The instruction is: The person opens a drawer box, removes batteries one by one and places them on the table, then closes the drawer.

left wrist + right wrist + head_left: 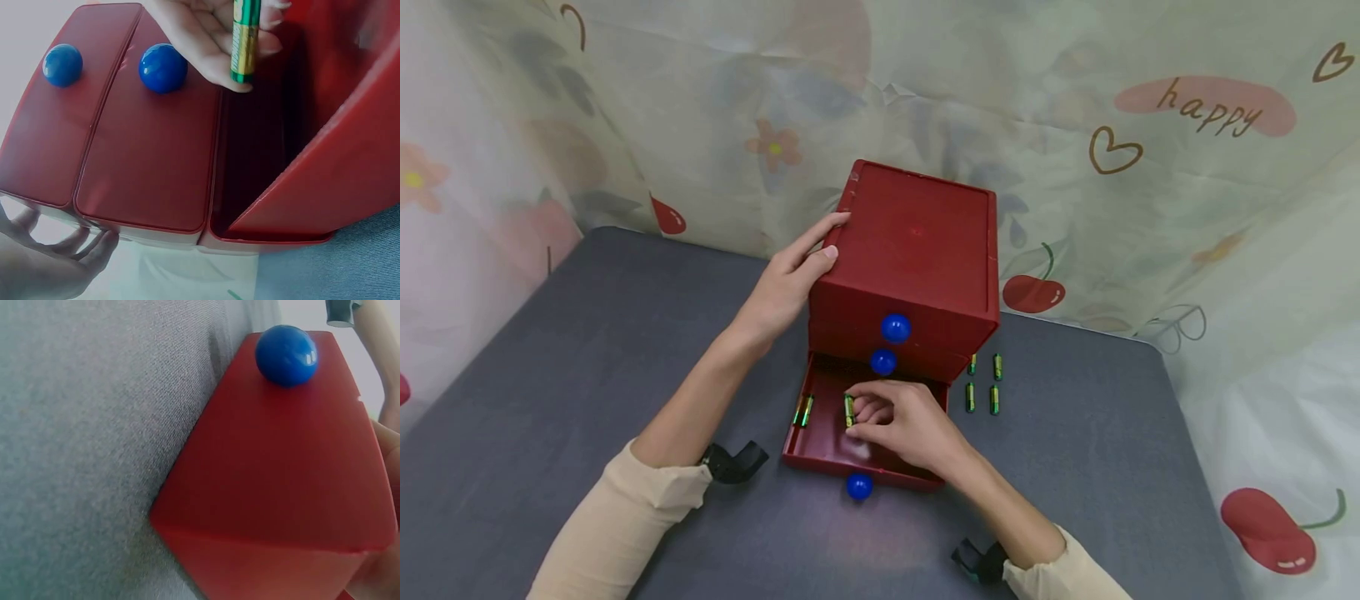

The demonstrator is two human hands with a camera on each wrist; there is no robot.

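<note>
A red drawer box (917, 242) with blue round knobs stands on the table, its bottom drawer (827, 454) pulled out. My left hand (778, 292) rests against the box's left side and top edge; in the left wrist view its fingers (97, 256) touch the side. Over the open drawer, my right hand (906, 421) pinches a green and gold battery (849, 411) between thumb and fingers. The left wrist view shows this battery (245, 47) close up, upright in that frame. Two batteries (807, 411) lie side by side along the drawer's left wall.
Several more batteries (995, 398) lie on the grey table (1075, 467) to the right of the box, one partly hidden by it. The open drawer's blue knob (859, 487) sticks out toward me. A patterned curtain (700, 100) hangs behind the table.
</note>
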